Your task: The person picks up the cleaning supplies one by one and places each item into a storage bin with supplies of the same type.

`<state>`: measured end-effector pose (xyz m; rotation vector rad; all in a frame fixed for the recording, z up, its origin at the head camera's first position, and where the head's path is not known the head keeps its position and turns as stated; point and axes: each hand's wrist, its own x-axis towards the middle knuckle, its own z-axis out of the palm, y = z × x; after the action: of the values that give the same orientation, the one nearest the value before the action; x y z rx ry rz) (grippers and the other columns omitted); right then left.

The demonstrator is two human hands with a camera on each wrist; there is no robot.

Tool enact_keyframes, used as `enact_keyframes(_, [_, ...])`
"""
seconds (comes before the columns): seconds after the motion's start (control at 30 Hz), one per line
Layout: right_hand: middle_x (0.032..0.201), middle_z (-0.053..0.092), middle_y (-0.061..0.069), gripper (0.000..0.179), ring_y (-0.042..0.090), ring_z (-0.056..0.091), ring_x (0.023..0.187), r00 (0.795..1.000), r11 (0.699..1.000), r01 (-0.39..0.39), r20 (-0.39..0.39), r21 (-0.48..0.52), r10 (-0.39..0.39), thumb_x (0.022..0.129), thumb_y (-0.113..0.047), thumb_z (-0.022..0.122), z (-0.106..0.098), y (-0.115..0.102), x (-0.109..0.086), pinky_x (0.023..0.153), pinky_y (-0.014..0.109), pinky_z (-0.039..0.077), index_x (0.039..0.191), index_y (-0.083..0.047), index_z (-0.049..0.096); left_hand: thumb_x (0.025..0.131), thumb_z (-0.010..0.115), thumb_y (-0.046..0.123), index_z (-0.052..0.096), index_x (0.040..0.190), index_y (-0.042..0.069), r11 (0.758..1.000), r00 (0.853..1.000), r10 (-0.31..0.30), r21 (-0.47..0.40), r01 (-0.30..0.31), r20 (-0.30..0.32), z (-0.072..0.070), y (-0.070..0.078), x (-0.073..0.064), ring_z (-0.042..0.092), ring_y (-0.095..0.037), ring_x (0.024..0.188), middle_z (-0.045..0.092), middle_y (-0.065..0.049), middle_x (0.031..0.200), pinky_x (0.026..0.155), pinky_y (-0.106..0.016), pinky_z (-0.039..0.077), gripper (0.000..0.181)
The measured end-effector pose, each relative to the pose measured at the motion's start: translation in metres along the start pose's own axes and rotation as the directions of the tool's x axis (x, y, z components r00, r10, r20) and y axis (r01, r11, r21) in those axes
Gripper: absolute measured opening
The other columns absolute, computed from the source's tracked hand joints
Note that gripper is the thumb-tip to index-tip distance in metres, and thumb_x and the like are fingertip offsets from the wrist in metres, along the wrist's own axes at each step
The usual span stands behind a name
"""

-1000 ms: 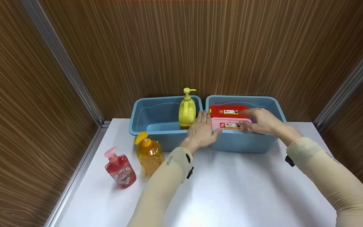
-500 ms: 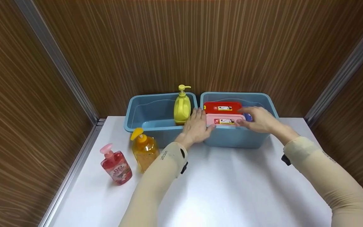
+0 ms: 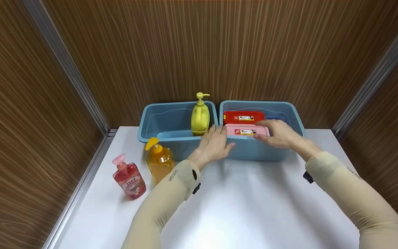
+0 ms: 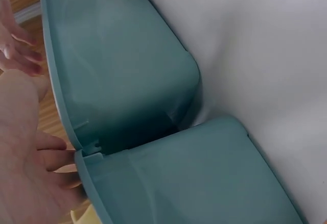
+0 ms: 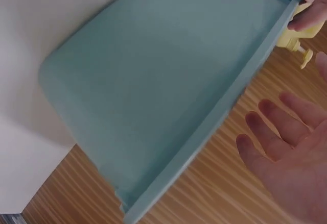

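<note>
My left hand [image 3: 212,144] rests with outstretched fingers on the adjoining front rims of two blue-grey plastic bins, the left bin [image 3: 181,143] and the right bin [image 3: 254,152]. In the left wrist view its fingertips [image 4: 64,160] reach over the rim where the bins meet. Over the right bin hovers my right hand [image 3: 276,134], fingers apart and holding nothing. Just beneath and left of it lies a pink flat-topped, labelled pack [image 3: 231,130]; a red one [image 3: 233,117] lies behind. Something blue [image 3: 271,119] shows partly behind the right hand. The right wrist view shows spread fingers [image 5: 271,145].
A yellow pump bottle [image 3: 200,119] stands inside the left bin at its right end. On the white table [image 3: 247,207], an orange pump bottle [image 3: 159,164] and a pink-red one [image 3: 130,181] stand in front at left. A wood-grain wall [image 3: 199,45] rises behind the bins.
The head view has shifted slightly. My left hand has drawn back a little toward the front of the rims. My right hand has moved slightly left, closer over the pink pack.
</note>
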<state>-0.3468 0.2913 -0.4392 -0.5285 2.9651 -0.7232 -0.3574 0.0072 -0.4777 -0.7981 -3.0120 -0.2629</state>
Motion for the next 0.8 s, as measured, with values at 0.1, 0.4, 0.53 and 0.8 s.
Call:
enact_keyframes(0.1, [0.165,0.063,0.02,0.068,0.049,0.056,0.151,1.0,1.0,0.012,-0.006,0.002,-0.012,0.105,-0.04,0.077,0.006,-0.003,0.001,0.124,0.079,0.044,0.164,-0.011,0.058,0.114,0.055,0.057,0.041,0.172,0.006,1.0,1.0,0.02,0.022,-0.02,-0.01,-0.003,0.0,-0.008,0.044,-0.038,0.166,0.051,-0.014,0.176,0.139,-0.055,0.038,0.079])
enact_keyframes(0.4, [0.15,0.072,0.018,0.061,0.043,0.066,0.135,0.997,0.998,0.06,-0.054,0.013,-0.059,0.102,-0.032,0.082,0.014,-0.017,-0.001,0.11,0.067,0.061,0.158,-0.012,0.066,0.111,0.066,0.051,0.055,0.163,0.007,0.999,0.999,0.016,-0.038,-0.018,-0.045,-0.018,-0.009,-0.033,0.064,-0.032,0.141,0.066,-0.014,0.16,0.124,-0.05,0.057,0.069])
enact_keyframes(0.53, [0.147,0.076,0.016,0.06,0.042,0.07,0.129,0.994,0.995,0.094,-0.06,0.033,-0.092,0.101,-0.033,0.083,0.014,-0.023,-0.003,0.102,0.061,0.066,0.156,-0.013,0.068,0.111,0.067,0.05,0.054,0.165,0.006,0.999,0.999,-0.001,-0.049,-0.001,-0.036,-0.024,-0.015,-0.048,0.065,-0.034,0.143,0.066,-0.016,0.16,0.122,-0.05,0.058,0.071])
enact_keyframes(0.8, [0.142,0.078,0.014,0.056,0.039,0.073,0.124,0.992,0.992,0.115,-0.06,0.044,-0.113,0.101,-0.032,0.083,0.013,-0.033,-0.001,0.098,0.058,0.068,0.152,-0.014,0.07,0.11,0.068,0.051,0.057,0.16,0.006,0.996,0.999,-0.008,-0.084,0.003,-0.053,-0.033,-0.032,-0.076,0.067,-0.034,0.137,0.069,-0.016,0.154,0.119,-0.051,0.06,0.068])
